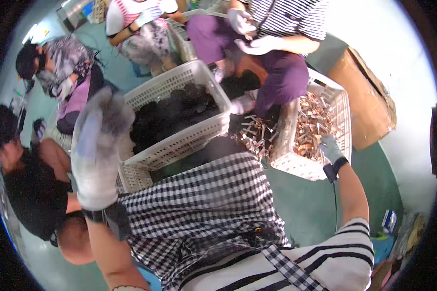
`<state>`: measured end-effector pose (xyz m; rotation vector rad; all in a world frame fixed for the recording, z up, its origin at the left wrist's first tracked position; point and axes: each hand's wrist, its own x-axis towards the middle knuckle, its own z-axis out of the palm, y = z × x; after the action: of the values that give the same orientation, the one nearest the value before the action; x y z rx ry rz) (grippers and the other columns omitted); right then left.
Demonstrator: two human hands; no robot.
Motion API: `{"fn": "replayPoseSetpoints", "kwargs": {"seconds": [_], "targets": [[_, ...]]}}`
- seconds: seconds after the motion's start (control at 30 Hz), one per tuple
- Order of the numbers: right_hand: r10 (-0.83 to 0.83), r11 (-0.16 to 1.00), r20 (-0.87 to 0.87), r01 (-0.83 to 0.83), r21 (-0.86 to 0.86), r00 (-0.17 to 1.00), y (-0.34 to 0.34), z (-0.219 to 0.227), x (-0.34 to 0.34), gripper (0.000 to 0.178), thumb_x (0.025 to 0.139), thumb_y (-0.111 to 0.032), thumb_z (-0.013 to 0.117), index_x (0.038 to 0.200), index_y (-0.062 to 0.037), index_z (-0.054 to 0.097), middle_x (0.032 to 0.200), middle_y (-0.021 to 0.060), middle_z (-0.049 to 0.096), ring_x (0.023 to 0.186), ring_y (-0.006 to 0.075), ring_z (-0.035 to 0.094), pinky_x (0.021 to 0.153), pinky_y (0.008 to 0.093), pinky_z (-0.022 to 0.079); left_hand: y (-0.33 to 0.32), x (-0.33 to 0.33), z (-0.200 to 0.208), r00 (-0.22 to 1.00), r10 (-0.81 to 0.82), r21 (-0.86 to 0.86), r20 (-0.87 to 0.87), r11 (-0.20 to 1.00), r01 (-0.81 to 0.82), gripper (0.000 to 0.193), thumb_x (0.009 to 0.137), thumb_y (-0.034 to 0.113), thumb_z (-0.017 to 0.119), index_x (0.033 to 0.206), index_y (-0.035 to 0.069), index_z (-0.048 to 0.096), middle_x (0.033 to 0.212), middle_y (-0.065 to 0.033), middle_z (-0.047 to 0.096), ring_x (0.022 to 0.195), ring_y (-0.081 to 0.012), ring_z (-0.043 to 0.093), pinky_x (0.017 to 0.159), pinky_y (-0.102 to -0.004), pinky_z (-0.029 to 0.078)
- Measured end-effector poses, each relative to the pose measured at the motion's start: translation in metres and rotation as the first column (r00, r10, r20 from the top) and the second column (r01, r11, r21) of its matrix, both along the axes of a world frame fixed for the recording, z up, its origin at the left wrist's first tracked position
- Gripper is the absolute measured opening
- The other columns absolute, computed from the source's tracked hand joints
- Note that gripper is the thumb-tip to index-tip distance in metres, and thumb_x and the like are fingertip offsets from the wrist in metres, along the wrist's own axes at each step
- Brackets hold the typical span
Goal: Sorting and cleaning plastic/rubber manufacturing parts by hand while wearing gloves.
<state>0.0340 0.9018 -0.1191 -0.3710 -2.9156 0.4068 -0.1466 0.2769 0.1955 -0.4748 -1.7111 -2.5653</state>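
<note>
My left hand, in a white glove, is raised beside the left end of a white slatted basket. Motion smears its fingers, and a dark blurred patch shows at them; I cannot tell whether it is held. Dark, blackish pieces fill much of that basket. Over on the right, my right hand, in a pale glove, reaches into a second white basket. Its fingers bend down against a heap of small coppery and silvery metal pieces. Whatever lies under the fingertips is hidden.
More metal pieces lie between the baskets. A person in a striped top and purple trousers sits opposite; others sit at the left and far left. A cardboard box leans by the right wall. A checked apron covers my lap.
</note>
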Motion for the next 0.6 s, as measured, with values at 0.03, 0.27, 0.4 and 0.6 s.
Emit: {"fn": "replayPoseSetpoints", "kwargs": {"seconds": [0.03,0.27,0.4,0.6], "targets": [[0.0,0.992,-0.127,-0.016,-0.122,0.992,-0.008,0.003,-0.01,0.019,0.083,-0.009,0.064,0.099,0.0,0.063,0.093,0.0117,0.065,0.088,0.0252,0.061,0.079,0.0332,0.048,-0.011,-0.015,-0.001,0.996,-0.008,0.159,0.089,0.987,-0.007,0.041,0.092,0.023,0.058,0.125,-0.001,0.053,0.112,-0.0123,0.062,0.104,-0.0251,0.06,0.096,-0.0409,0.047],[-0.108,0.469,0.053,0.098,-0.878,0.993,-0.149,0.154,-0.077,0.013,0.096,-0.012,0.05,0.106,-0.0057,0.055,0.113,0.0083,0.061,0.083,0.0156,0.062,0.073,0.0278,0.053,-0.066,-0.077,-0.081,0.92,-0.018,0.522,0.391,0.828,-0.205,0.026,0.087,0.015,0.064,0.11,0.005,0.06,0.105,-0.0091,0.064,0.094,-0.0226,0.062,0.089,-0.0424,0.052],[0.038,0.562,-0.151,-0.147,-0.814,0.988,-0.236,0.2,-0.146,0.019,0.087,-0.002,0.056,0.106,-0.0035,0.054,0.107,0.0079,0.06,0.085,0.0148,0.06,0.077,0.0276,0.051,-0.082,-0.081,-0.078,0.928,0.033,0.546,0.371,0.801,-0.246,0.029,0.088,0.016,0.063,0.113,0.005,0.057,0.106,-0.01,0.063,0.095,-0.0226,0.061,0.09,-0.0409,0.052],[0.528,0.492,-0.195,-0.485,-0.723,0.827,-0.381,0.224,-0.279,0.028,0.079,-0.009,0.071,0.104,-0.0003,0.06,0.09,0.0035,0.064,0.085,0.0089,0.058,0.078,0.0261,0.047,-0.098,-0.083,-0.082,0.929,0.151,0.525,0.336,0.789,-0.318,0.027,0.088,0.016,0.062,0.112,0.003,0.057,0.105,-0.0105,0.064,0.094,-0.0221,0.061,0.09,-0.0393,0.051]]}}
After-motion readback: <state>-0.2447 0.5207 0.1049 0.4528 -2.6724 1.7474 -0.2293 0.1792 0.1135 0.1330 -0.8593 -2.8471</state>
